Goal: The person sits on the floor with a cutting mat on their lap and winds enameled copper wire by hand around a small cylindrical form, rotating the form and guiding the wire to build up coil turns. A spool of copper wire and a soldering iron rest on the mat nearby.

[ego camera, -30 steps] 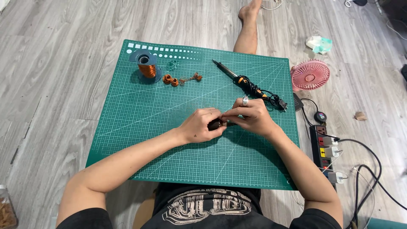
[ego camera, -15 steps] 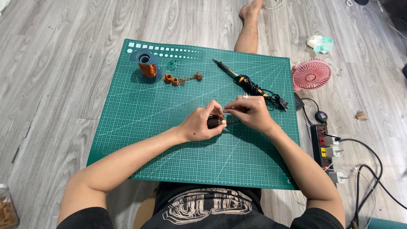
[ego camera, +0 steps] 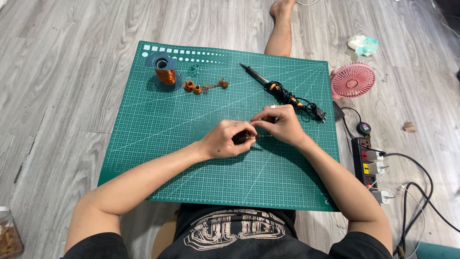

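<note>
A glass jar (ego camera: 8, 237) with brownish contents that cannot be made out stands on the floor, well left of the green cutting mat (ego camera: 158, 129). Near the mat's middle, the left hand (ego camera: 225, 140) is curled around a small dark cylindrical part (ego camera: 241, 137), while the right hand (ego camera: 281, 123) pinches with its fingertips at the part's right end, touching the left. The soldering iron (ego camera: 273, 87) lies on the mat just beyond the hands.

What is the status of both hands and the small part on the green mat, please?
Left hand and right hand together, pinching a small dark part above the green cutting mat. Soldering iron just behind the right hand, untouched. Copper wire spool far left, clear.
</note>
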